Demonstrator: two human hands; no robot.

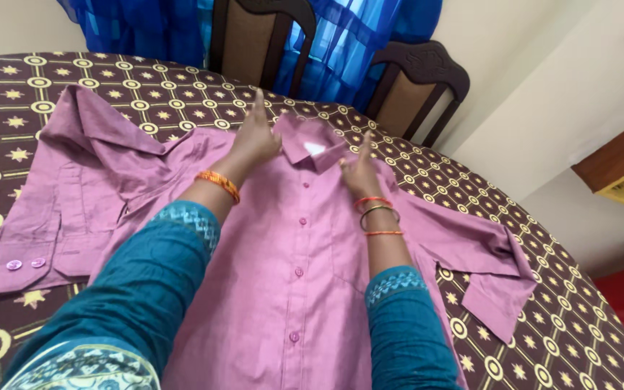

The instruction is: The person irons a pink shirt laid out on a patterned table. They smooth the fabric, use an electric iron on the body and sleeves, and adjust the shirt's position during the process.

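— Where is the shirt lying, and how does it run on the table?

— The mauve button-front shirt point(283, 289) lies flat, face up, on the patterned tablecloth point(543, 318). Its long axis runs from the near edge, under the person's arms, to the far side, where the collar point(310, 148) is. One sleeve is spread out to the left, with its cuff point(19, 266) near the left edge; the other sleeve point(482, 271) goes out to the right.

— And the hands?

— Both rest on the shoulder part of the shirt, one on each side of the collar. The left hand point(254, 137) lies flat just to the left of the collar, the fingers stretched and together, pointing far. The right hand point(360, 172) lies just to the right of it, also open and flat. Neither hand grasps any cloth; they only press on it.

— Which hand is nearer to the collar?

— I judge them about equal, the collar sits between them. The left hand reaches a little farther away than the right one.

— What is behind the table?

— Two dark wooden chairs point(417, 90) and a blue curtain point(146, 29).
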